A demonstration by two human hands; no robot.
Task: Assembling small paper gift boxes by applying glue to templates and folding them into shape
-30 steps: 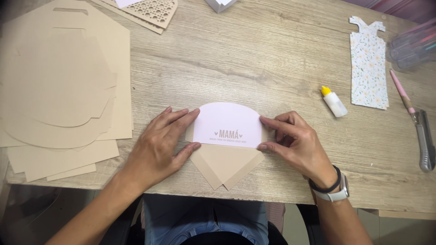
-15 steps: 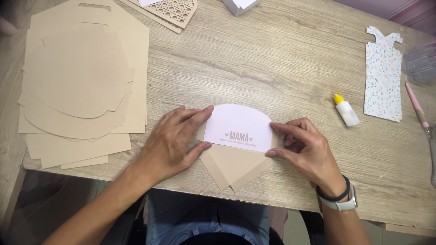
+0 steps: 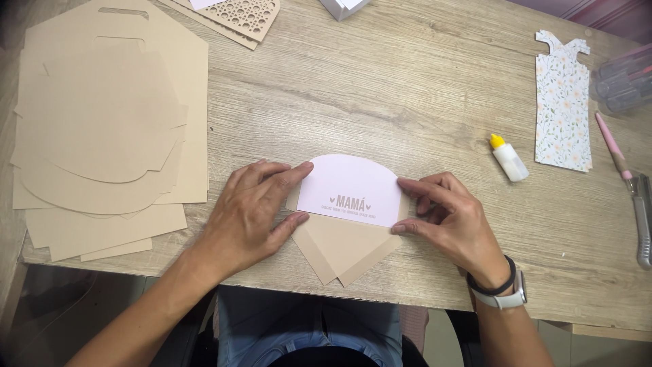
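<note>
A wooden table (image 3: 421, 88) carries a big stack of tan card cutouts (image 3: 102, 129) at its left edge, a floral paper dress shape (image 3: 562, 102) near the right edge with a small glue bottle (image 3: 508, 158) just left of it and a pink craft knife (image 3: 628, 183) at the far right. At the middle of the near edge lies a pale pink dome-shaped card (image 3: 350, 187) on a pointed tan card piece (image 3: 343, 248) whose tip overhangs the edge. The left hand (image 3: 248, 211) lies flat and open with fingertips pressing the pair's left side, and the right hand (image 3: 451, 221), half curled, pinches the right side between thumb and fingers.
</note>
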